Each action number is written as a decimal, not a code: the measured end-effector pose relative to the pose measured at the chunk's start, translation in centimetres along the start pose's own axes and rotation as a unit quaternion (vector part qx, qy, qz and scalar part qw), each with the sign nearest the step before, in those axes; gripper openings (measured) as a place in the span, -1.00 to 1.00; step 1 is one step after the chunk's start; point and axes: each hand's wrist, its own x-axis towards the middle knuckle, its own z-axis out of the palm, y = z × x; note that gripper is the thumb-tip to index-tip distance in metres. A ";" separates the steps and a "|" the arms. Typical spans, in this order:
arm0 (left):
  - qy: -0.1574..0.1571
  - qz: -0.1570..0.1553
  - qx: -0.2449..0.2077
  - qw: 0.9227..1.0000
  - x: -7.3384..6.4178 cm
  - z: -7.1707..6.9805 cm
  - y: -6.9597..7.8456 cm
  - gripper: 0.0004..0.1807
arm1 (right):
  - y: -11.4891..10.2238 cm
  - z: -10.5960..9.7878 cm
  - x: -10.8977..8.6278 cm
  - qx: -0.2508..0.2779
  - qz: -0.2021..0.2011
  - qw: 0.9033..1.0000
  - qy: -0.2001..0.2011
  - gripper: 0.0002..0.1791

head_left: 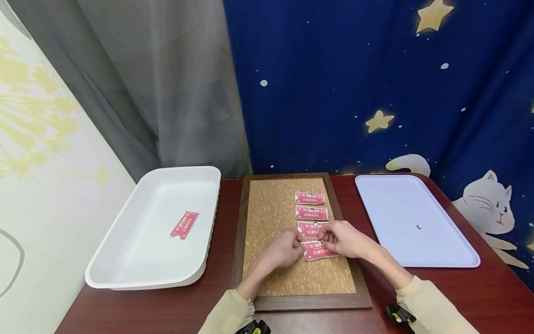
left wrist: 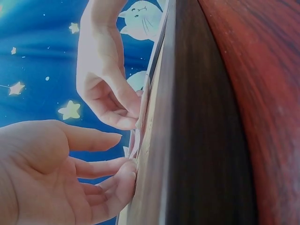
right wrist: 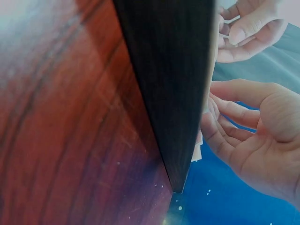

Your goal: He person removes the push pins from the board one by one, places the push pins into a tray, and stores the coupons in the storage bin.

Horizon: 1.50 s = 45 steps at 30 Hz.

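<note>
A pink-and-white coupon (head_left: 317, 251), lowest in a column on the corkboard (head_left: 267, 204), lies between the two hands. My left hand (head_left: 283, 248) touches its left end with the fingertips. In the left wrist view, that hand's thumb stands apart from its fingers. My right hand (head_left: 344, 239) has thumb and fingers at the coupon's upper right, beside a small pin. Whether they pinch anything is hidden. Above are three more coupons: one partly covered by the right hand (head_left: 308, 229), a middle one (head_left: 304, 213) and a top one (head_left: 308, 198).
A deep white bin (head_left: 158, 278) stands at the left with one loose coupon (head_left: 184, 225) inside. To the right lies a shallow pale tray (head_left: 400, 218) bearing a small silver pin (head_left: 419, 227). A brown wooden frame (head_left: 313, 303) edges the corkboard on the dark red table (head_left: 167, 311).
</note>
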 end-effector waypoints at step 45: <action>0.005 -0.018 -0.047 0.999 0.6 0.3 0.2 -0.81 | -1.4 0.7 1.5 0.010 0.190 0.982 0.010 -0.80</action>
